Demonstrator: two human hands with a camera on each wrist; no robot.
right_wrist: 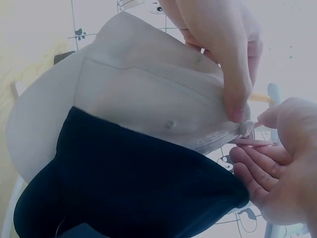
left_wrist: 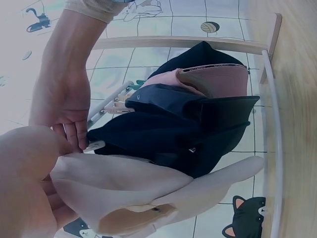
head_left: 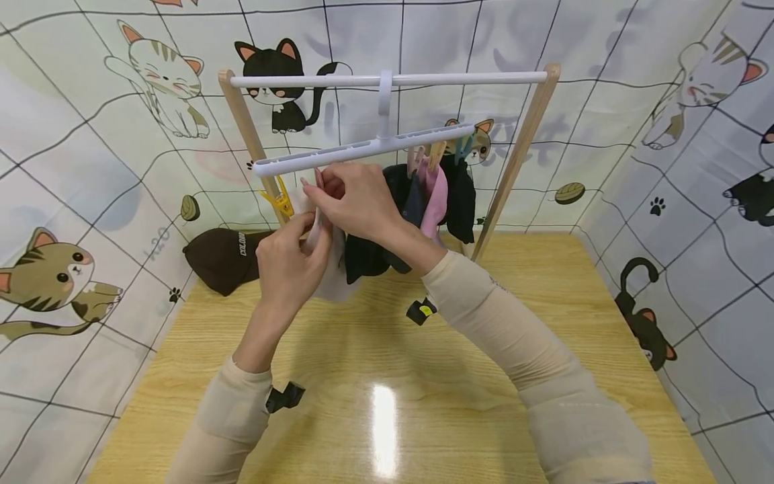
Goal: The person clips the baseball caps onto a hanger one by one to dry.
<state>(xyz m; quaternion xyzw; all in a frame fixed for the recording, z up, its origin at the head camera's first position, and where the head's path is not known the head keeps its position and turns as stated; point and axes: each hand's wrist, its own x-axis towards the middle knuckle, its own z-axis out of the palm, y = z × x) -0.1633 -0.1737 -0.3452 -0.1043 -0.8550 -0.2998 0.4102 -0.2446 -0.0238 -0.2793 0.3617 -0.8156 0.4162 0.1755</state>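
Observation:
A white cap (head_left: pixel 338 279) hangs below the left half of a white clip hanger (head_left: pixel 320 158). My left hand (head_left: pixel 292 261) grips the cap's edge, thumb on its outside in the right wrist view. Just above, my right hand (head_left: pixel 363 202) pinches a pale pink clothespin (right_wrist: pixel 255 142) between thumb and fingers at that edge, close under the hanger bar. A black cap (right_wrist: pixel 133 173) hangs right beside the white one. Farther along hang a dark grey-blue cap (head_left: pixel 414 208), a pink cap (head_left: pixel 434 198) and another black cap (head_left: pixel 461 202).
A rack with a white rod (head_left: pixel 459 78) and wooden posts (head_left: pixel 514 161) carries the hanger. Pink, tan (head_left: pixel 437 154) and blue clothespins (head_left: pixel 463 148) sit on its right half, a yellow clip (head_left: pixel 281 200) at its left end. A dark brown cap (head_left: pixel 220 259) lies on the wooden table (head_left: pixel 471 403).

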